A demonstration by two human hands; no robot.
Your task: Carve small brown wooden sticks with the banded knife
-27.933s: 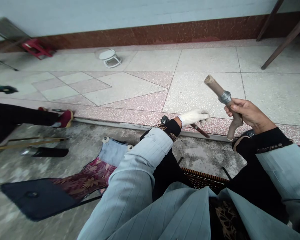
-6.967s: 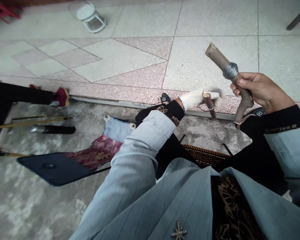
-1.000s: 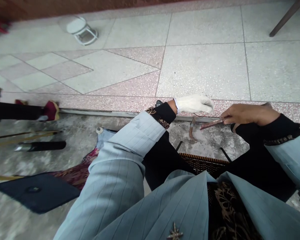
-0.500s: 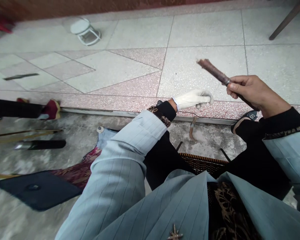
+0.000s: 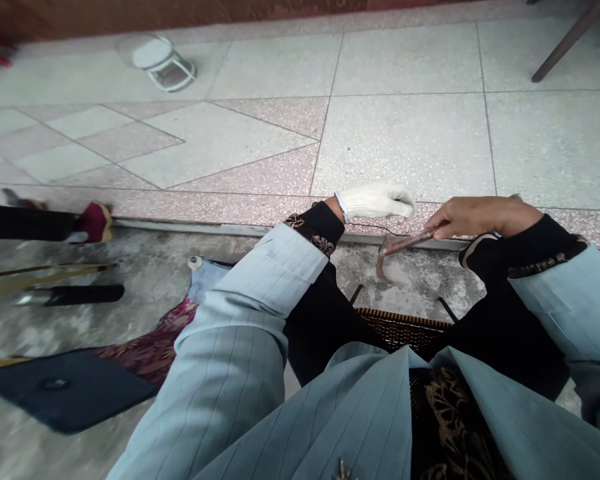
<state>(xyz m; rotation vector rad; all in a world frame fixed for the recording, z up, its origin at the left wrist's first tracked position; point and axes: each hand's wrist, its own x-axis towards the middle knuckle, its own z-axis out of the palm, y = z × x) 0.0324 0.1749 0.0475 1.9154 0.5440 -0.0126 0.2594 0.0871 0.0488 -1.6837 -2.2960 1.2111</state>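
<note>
My left hand, in a white knit glove, hovers over the pink step edge with its fingers curled in. Nothing shows in it. My bare right hand is closed round a brown, rough, stick-like piece. Its far end points left and down, close above a curved brown piece on the concrete; whether they touch I cannot tell. A small grey tip shows behind the right wrist; most of the piece's rear part is hidden by my hand.
Below my knees is a woven basket-like edge. On the left lie a black-handled tool, a dark blue mat and another person's red shoe. A white stool stands on the tiled step; a table leg is far right.
My right hand has come down and slightly left, turning the stick-like piece from pointing up-left to down-left. My left hand has shifted a little left in view, fingers still curled.
</note>
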